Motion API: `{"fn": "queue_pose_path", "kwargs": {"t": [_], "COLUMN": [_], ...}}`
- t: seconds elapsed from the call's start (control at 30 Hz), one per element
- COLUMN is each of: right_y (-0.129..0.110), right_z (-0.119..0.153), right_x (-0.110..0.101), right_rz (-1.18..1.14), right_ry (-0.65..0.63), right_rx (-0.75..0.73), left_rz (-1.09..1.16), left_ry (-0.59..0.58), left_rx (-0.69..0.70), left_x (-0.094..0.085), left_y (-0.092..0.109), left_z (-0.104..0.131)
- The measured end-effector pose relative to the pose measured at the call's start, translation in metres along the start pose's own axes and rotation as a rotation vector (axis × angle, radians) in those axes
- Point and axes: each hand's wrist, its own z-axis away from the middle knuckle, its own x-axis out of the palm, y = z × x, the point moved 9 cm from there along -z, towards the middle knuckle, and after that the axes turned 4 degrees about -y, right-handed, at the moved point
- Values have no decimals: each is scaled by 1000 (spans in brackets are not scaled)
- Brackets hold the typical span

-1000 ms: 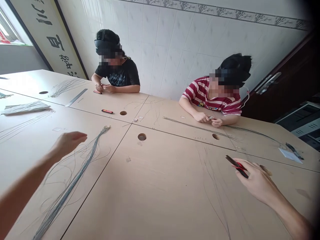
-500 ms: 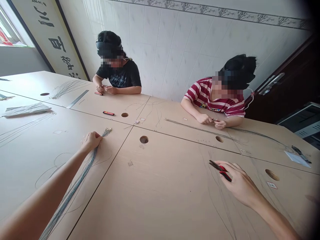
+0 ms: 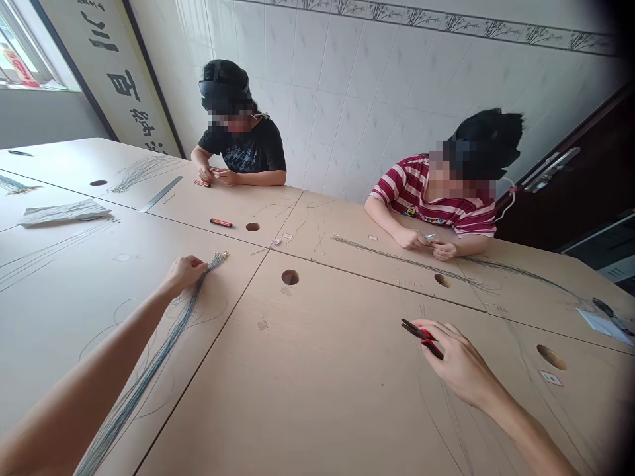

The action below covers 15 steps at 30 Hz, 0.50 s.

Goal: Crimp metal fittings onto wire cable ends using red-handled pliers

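My left hand (image 3: 186,274) is at the upper end of a long bundle of grey-blue wires (image 3: 166,347), its fingers pinched together at the bundle's edge. Small gold-coloured ends show just past the fingertips. The bundle runs down towards the table's near left. On the right, my right hand (image 3: 454,357) holds pliers with red and black handles (image 3: 421,336) above the table; their dark jaws point left and are slightly parted. Thin loose wires (image 3: 454,423) lie beneath and beside that hand.
Across the table (image 3: 317,370) sit two people, one in a black shirt (image 3: 253,152), one in a striped shirt (image 3: 417,192), both handling small items. Around lie a red lighter-like item (image 3: 221,223), a metal ruler (image 3: 163,193), a grey cloth (image 3: 64,213), wire bundles and round table holes.
The view has shifted slightly. My right hand with the pliers has moved a little left. My left hand has shifted slightly at the bundle's end.
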Motion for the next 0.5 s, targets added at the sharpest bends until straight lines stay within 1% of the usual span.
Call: {"fn": "queue_pose_path", "kwargs": {"t": [0.13, 0.27, 0.37, 0.5], "right_y": [-21, -41, -51, -58], "right_z": [-12, -24, -29, -32], "right_x": [9, 18, 24, 33], "right_rz": [-35, -77, -110, -129], "right_ry": [-20, -52, -64, -91], "right_rx": [-33, -72, -88, -93], "left_rz": [112, 191, 219, 195], "left_ry": [11, -15, -32, -76], "left_rx": [-65, -105, -130, -131], "left_x": [-5, -6, -6, -4], "left_y": [-5, -4, -3, -1], "left_z": [4, 2, -3, -14]}}
